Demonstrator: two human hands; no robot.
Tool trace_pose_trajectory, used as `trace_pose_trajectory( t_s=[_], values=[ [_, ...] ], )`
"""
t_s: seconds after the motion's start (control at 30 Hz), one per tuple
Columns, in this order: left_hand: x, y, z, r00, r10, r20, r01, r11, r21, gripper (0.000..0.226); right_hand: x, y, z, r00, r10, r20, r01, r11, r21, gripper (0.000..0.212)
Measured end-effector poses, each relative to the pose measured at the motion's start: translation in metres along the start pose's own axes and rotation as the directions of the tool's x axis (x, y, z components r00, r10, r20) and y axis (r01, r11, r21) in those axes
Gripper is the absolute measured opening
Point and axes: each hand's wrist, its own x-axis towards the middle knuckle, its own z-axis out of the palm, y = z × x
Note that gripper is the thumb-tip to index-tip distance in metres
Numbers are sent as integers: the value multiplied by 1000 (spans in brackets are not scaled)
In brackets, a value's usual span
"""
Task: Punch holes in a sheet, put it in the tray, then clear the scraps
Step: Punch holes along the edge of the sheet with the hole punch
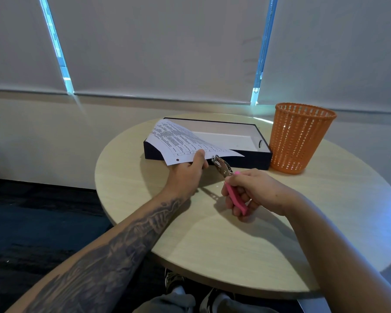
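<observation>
The right hand (253,190) is closed around the pink-handled metal hole punch (229,179), whose steel nose meets the near edge of the printed white paper sheet (185,141). Just left of that grip, the left hand (187,170) pinches the sheet above the round pale wooden bench (212,233). One hole shows; the second punch seems in hand. Beyond waits the shallow dark box tray (246,161), then the orange plastic mesh bin (300,136).

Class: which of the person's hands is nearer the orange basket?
Right. The right hand, gripping the pink punch, lies in front of the basket, slightly to its left. The left hand, holding the sheet, is further left, past the punch.
</observation>
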Motion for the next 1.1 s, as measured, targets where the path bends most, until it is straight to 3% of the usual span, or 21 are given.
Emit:
trace_pose_trajectory(
  t_s=[0.57,1.1],
  values=[
    [-3,3,1,999,-21,39,22,999,-30,46,8,3,3,993,-81,-82,78,996,-39,32],
    [-3,3,2,999,-2,49,3,1000,-10,46,9,4,4,994,-66,-89,64,997,-34,41]
  ],
)
